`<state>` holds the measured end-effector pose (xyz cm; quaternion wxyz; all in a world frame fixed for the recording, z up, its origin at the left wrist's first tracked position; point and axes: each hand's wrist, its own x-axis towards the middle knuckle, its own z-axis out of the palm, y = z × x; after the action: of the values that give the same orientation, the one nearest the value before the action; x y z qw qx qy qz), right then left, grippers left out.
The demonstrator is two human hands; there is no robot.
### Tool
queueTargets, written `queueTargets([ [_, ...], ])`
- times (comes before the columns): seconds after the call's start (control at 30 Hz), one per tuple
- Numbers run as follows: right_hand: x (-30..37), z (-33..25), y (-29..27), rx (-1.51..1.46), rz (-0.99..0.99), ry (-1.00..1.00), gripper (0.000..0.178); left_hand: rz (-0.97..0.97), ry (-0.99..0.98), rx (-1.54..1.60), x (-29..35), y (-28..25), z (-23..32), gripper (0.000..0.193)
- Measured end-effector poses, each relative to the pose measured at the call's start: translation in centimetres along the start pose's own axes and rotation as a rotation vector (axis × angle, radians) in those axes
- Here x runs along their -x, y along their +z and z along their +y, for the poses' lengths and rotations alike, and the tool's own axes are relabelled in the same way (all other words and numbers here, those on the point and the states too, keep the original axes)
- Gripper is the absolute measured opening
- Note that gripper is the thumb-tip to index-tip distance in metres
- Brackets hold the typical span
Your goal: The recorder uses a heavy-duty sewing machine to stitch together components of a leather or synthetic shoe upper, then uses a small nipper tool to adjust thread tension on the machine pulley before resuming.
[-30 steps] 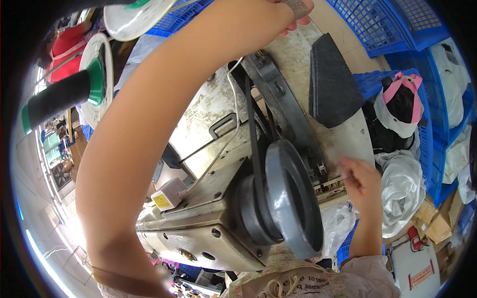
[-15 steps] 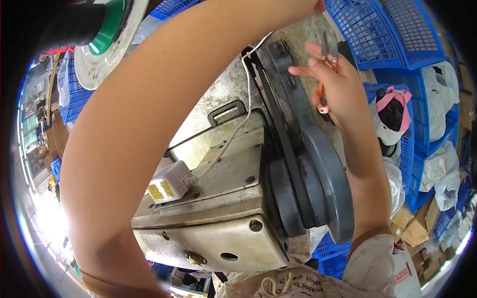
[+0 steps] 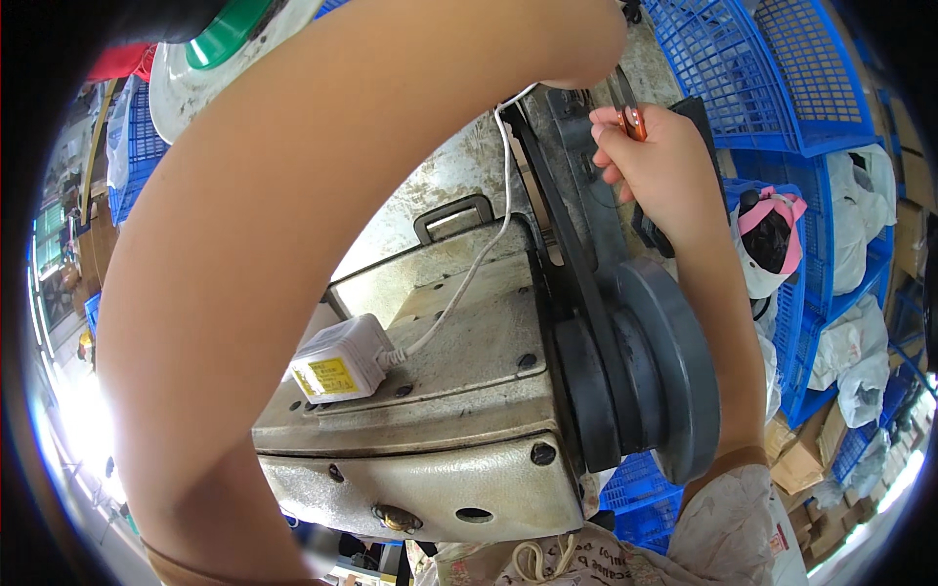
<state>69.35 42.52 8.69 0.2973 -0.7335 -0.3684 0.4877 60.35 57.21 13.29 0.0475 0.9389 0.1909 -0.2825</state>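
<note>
My right hand [image 3: 664,166] is closed round a small pair of scissors [image 3: 635,123] with orange handles, its dark blades pointing up. It is beyond the grey handwheel [image 3: 674,361] of a sewing machine [image 3: 459,381], near the black belt [image 3: 562,225]. My left arm arches over the machine, and the wrist end of my left hand [image 3: 586,44] reaches the top edge near the scissors; its fingers are hidden. A white power adapter [image 3: 342,356] with a yellow label lies on the machine housing, its white cord running up behind my left arm.
Blue plastic crates [image 3: 728,73] stand at the far right, others below them holding white bags [image 3: 860,225]. A cap with pink trim [image 3: 772,234] sits near my right forearm. Cardboard boxes [image 3: 806,454] lie lower right. A spool with a green rim [image 3: 230,29] is at top left.
My right hand has drawn its fingers in around the scissors and turned. My left hand has come further down into view at the top. The machine appears shifted slightly right.
</note>
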Motion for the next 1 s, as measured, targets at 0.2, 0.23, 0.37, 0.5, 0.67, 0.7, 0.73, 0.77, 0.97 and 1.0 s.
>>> queueTargets([
  [0.2,-0.6,0.9,-0.3,-0.097,0.045,-0.054,0.019,0.144,0.167,-0.101,-2.6,3.1,-0.3,0.011],
  [0.23,-0.6,1.1,-0.1,-0.098,0.041,-0.057,0.019,0.215,0.266,-0.173,-3.0,3.6,-0.6,0.01],
  [0.37,-0.9,1.9,0.1,-0.125,0.093,-0.082,0.019,0.243,0.187,-0.091,-3.2,4.1,-0.2,0.011],
  [0.5,-0.9,2.3,0.2,-0.181,0.086,-0.091,0.019,0.205,0.133,0.075,-2.1,2.4,0.8,0.013],
  [0.67,-0.6,1.9,0.4,-0.338,0.065,-0.059,0.018,0.25,0.233,0.009,-2.2,2.7,0.4,0.016],
  [0.7,-0.5,1.8,0.6,-0.399,0.063,-0.031,0.017,0.202,0.178,0.086,-2.2,2.4,0.6,0.016],
  [0.73,-0.5,1.8,0.5,-0.402,0.063,-0.029,0.017,0.153,0.123,0.162,-2.1,2.2,0.7,0.016],
  [0.77,-0.5,1.8,0.4,-0.459,0.061,-0.014,0.015,0.149,0.124,0.16,-1.9,2.2,0.8,0.016],
  [0.97,-0.2,1.2,0.6,-0.626,0.061,-0.017,0.012,0.326,0.363,-0.077,-0.4,1.4,0.0,0.018],
  [1.0,-0.2,1.6,0.9,-0.65,0.071,-0.005,0.012,0.316,0.332,0.012,-0.4,1.7,0.3,0.019],
])
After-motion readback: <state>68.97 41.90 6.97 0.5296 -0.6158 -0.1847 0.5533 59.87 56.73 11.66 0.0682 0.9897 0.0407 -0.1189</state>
